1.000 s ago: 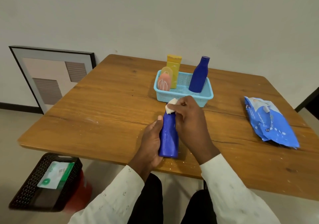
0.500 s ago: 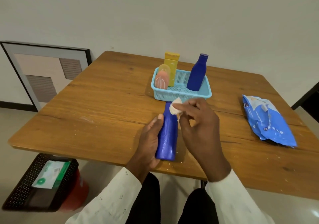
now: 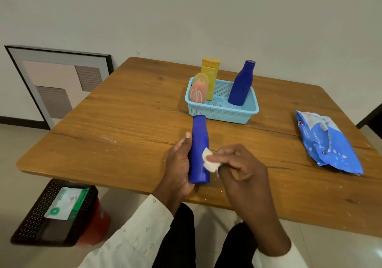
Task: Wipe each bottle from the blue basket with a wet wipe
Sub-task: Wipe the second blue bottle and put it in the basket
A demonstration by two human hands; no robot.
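Left hand (image 3: 178, 164) gripping blue bottle (image 3: 198, 150), right hand (image 3: 241, 168) pinching wipe (image 3: 209, 161) against it, blue basket (image 3: 223, 108) beyond

4 bottles (image 3: 199, 150), 1 basket (image 3: 225, 112), 1 wipe (image 3: 209, 161)

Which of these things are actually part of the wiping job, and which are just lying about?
Part of the job:
dark blue plastic bottle in the left hand
white wet wipe in the right hand
light blue basket of bottles
blue wipes pack

Lying about:
framed picture
black crate
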